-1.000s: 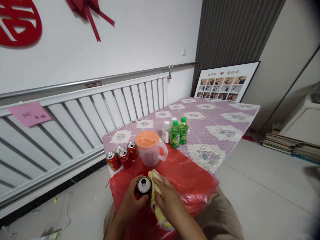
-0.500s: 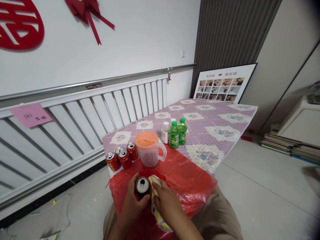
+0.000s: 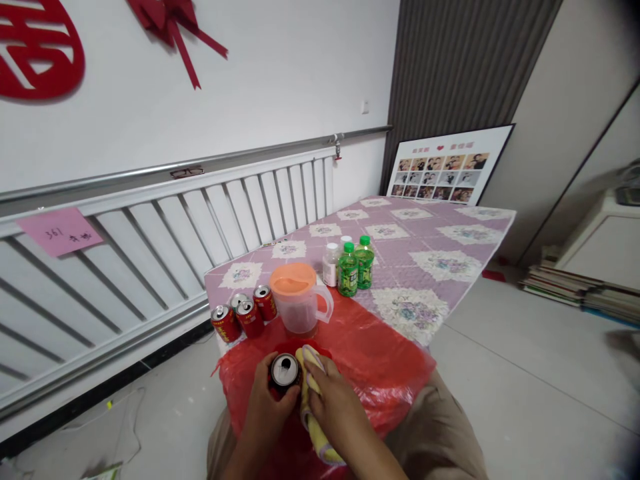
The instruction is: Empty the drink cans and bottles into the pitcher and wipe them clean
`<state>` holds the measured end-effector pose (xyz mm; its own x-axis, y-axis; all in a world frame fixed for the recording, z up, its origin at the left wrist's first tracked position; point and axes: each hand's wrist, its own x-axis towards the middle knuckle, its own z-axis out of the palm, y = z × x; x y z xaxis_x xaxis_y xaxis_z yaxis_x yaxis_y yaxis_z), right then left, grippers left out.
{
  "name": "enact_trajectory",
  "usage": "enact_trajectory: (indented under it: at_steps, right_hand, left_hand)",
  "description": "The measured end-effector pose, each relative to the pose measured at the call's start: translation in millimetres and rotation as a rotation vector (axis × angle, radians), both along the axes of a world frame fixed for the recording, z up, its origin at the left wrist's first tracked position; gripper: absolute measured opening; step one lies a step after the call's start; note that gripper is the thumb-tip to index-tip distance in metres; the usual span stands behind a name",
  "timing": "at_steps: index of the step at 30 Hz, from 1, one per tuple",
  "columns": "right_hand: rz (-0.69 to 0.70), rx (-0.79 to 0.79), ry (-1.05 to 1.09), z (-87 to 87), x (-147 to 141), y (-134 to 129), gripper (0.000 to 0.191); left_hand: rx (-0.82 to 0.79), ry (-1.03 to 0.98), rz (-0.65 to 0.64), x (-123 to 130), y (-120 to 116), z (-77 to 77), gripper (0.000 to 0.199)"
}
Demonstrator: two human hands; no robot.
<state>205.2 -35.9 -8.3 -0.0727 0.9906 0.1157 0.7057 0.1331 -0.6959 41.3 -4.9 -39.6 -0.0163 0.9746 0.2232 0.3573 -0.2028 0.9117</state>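
Note:
An opened dark can [image 3: 285, 371] stands upright in my left hand [image 3: 267, 405], its silver top facing up. My right hand [image 3: 336, 401] is closed on a yellow cloth [image 3: 317, 430], which lies against the can's right side. Under both hands is a red plastic sheet [image 3: 380, 353]. Just beyond them stands a clear pitcher [image 3: 299, 313] with an orange lid. Left of the pitcher is a group of several cans [image 3: 250, 319], mostly red, with opened tops.
Green bottles [image 3: 348, 272] and white-capped clear bottles [image 3: 331, 267] stand behind the pitcher on the flowered tablecloth [image 3: 425, 233]. A white radiator [image 3: 240, 213] runs along the table's left side. A photo board [image 3: 445, 167] leans at the back.
The upper part of the yellow cloth has shifted slightly up and left beside the can, along with my right fingers. Both hands keep their holds.

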Motion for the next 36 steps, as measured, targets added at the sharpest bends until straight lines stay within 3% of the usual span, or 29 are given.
enact_trajectory:
  at_steps: [7,15,19,24,36]
  right_hand:
    - [-0.023,0.034,0.062,11.0,-0.3,1.9,0.062]
    - [-0.011,-0.088,-0.03,-7.7,-0.5,4.9,0.066]
    - [0.01,0.016,0.051,-9.4,1.8,4.5,0.067]
    - [0.017,0.103,0.106,1.9,3.7,8.8,0.062]
    - [-0.003,-0.095,-0.081,-7.1,-0.4,7.5,0.065]
  left_hand:
    - [-0.072,-0.061,-0.062,0.9,0.9,4.6,0.057]
    - [-0.07,-0.077,-0.12,-1.8,2.6,13.0,0.054]
    - [-0.074,-0.08,-0.155,-4.3,4.0,10.7,0.056]
    - [-0.081,-0.096,-0.222,-7.8,7.0,6.3,0.057]
    - [-0.112,-0.082,-0.355,-21.2,15.5,-2.4,0.067]
